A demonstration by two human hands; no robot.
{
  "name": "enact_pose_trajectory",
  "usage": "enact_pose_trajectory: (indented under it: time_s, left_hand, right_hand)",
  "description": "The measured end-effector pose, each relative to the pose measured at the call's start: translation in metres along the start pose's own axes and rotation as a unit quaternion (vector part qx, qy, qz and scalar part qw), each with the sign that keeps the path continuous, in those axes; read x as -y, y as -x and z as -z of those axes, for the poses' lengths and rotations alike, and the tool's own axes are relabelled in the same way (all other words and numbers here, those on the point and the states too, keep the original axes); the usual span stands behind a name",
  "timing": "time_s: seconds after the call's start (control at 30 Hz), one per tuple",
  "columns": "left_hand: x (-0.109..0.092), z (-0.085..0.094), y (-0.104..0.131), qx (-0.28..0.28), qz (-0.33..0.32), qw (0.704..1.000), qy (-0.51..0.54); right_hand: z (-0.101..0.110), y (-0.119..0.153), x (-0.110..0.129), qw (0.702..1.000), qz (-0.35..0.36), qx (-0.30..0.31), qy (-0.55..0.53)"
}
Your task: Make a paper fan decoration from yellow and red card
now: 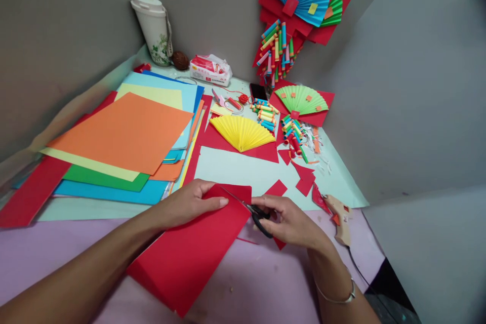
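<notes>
My left hand [195, 202] pinches the upper left edge of a sheet of red paper [201, 250], its thumb lying on top. The sheet is held tilted above the table's near edge. In my right hand [284, 217] is a pair of scissors [261, 218] with black handles, fingers through the loops. The blades lie across the sheet's upper right corner, pointing up and left toward my left thumb. Just beyond, red paper offcuts [305, 182] lie on the table. A yellow pleated paper fan [243, 133] rests on red paper farther back.
Coloured sheets [125, 131] are stacked at left. A hot glue gun [340, 220] with a cord lies at right. Small paper rolls [267, 115], a green fan [301, 98], a phone [258, 92], a tissue pack [210, 69] and a white cup [154, 30] stand or lie behind.
</notes>
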State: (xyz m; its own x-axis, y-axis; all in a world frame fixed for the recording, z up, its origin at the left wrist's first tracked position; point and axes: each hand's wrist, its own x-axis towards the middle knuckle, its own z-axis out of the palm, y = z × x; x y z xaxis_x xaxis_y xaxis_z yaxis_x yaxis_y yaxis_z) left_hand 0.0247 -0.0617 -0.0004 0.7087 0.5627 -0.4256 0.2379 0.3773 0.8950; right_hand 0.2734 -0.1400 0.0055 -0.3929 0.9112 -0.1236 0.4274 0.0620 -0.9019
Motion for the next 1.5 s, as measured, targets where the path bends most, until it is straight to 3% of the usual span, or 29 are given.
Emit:
enact_pose_trajectory:
  time_s: [0.6,0.9,1.13,1.33,1.5]
  left_hand:
    - [0.003,-0.001,-0.003,0.033,-0.013,0.999,-0.013]
    - [0.002,-0.005,-0.002,0.013,-0.024,0.999,-0.044]
    - [0.007,-0.007,-0.003,0.009,-0.010,0.999,-0.034]
    - [0.000,-0.003,0.000,0.000,0.025,1.000,0.013]
    - [-0.009,0.000,0.004,-0.083,0.056,0.986,0.136]
  right_hand:
    - [0.000,-0.001,0.000,1.000,0.012,0.015,0.000]
    - [-0.001,-0.002,0.006,0.999,0.018,0.016,-0.021]
    - [-0.001,0.000,0.001,0.999,0.003,0.028,-0.017]
    - [0.005,0.001,-0.008,0.997,-0.057,-0.008,-0.043]
    - [0.009,0.000,-0.019,0.993,-0.100,-0.033,-0.044]
